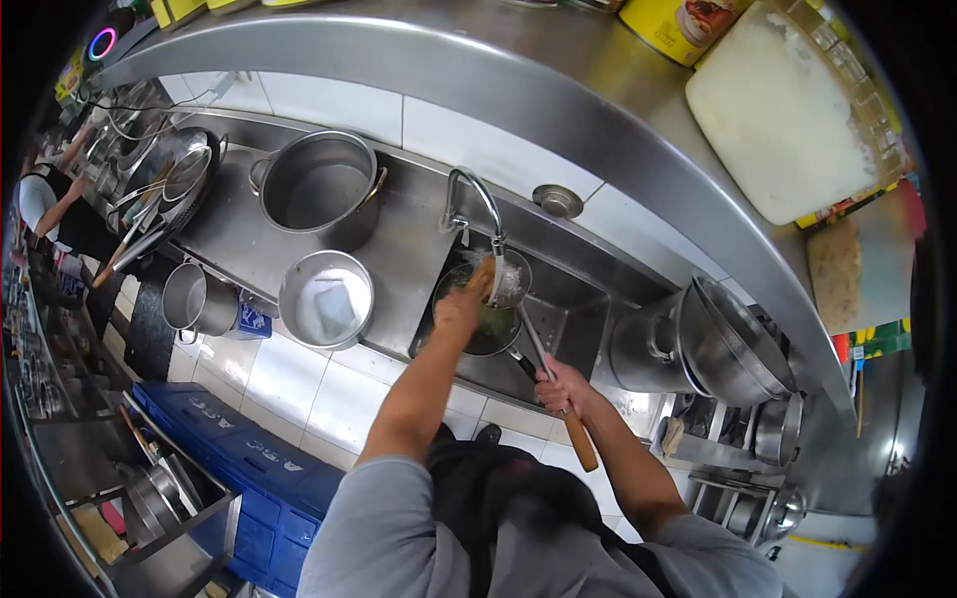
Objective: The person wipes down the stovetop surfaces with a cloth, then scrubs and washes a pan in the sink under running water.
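Grey sleeves point(384, 518) come nearest; beyond them, a long-handled ladle point(532, 335) is under the tap point(491, 209) in the sink point(573, 329), its handle enclosed by the right hand point(563, 389), while the curled left hand point(457, 314) holds a brown scrubber-like thing point(483, 277) at its bowl. It seems a scrubbing step, which calls for a steady handle next. Grasp hides the scrubber's shape; the pan point(496, 331) below is partly covered.

Bright, whitish light fills the kitchen. Glare whitens the floor tiles point(289, 389) on the left and streaks the steel shelf point(478, 62); the sink point(568, 311) lies in shadow. Wide-angle distortion bows the shelf into an arc, black rims the corners, and detail around the left hand point(457, 315) looks soft.
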A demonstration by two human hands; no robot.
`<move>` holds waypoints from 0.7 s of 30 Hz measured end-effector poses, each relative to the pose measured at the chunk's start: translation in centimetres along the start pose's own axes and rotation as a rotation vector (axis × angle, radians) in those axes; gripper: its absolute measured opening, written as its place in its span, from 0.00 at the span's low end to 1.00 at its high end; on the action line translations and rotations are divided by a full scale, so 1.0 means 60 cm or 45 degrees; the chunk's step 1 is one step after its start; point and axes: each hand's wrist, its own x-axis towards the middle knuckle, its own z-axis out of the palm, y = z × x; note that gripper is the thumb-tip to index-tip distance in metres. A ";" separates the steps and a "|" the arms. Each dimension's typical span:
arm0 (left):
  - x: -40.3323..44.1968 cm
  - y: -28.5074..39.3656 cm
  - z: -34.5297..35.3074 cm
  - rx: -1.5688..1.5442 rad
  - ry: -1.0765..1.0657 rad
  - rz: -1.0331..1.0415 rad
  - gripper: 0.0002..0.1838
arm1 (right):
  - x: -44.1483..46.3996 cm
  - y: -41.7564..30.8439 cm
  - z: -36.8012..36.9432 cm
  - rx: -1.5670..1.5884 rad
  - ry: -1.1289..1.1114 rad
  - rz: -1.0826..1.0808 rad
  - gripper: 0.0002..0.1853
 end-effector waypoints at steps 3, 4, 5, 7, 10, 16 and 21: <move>-0.062 -0.042 -0.037 -0.173 -0.017 -0.165 0.42 | 0.000 0.011 -0.065 -0.916 0.743 -0.435 0.22; -0.082 -0.045 -0.053 -0.294 0.021 -0.251 0.45 | -0.001 0.008 -0.100 -1.453 0.943 -0.774 0.20; -0.092 -0.033 -0.072 -0.291 0.015 -0.243 0.45 | -0.011 0.008 -0.093 -1.995 1.128 -1.106 0.19; -0.120 0.003 -0.088 -0.319 0.089 -0.046 0.50 | -0.023 0.000 -0.087 -1.915 1.136 -0.859 0.15; -0.066 0.004 -0.051 -0.344 0.138 -0.146 0.51 | -0.004 0.002 -0.085 -2.070 1.045 -0.921 0.13; -0.084 0.022 -0.089 -0.188 0.112 0.087 0.46 | -0.039 0.005 -0.044 -2.162 1.268 -0.729 0.14; -0.003 -0.031 -0.089 -0.158 0.101 0.219 0.42 | -0.052 0.001 -0.055 -2.372 1.302 -0.613 0.25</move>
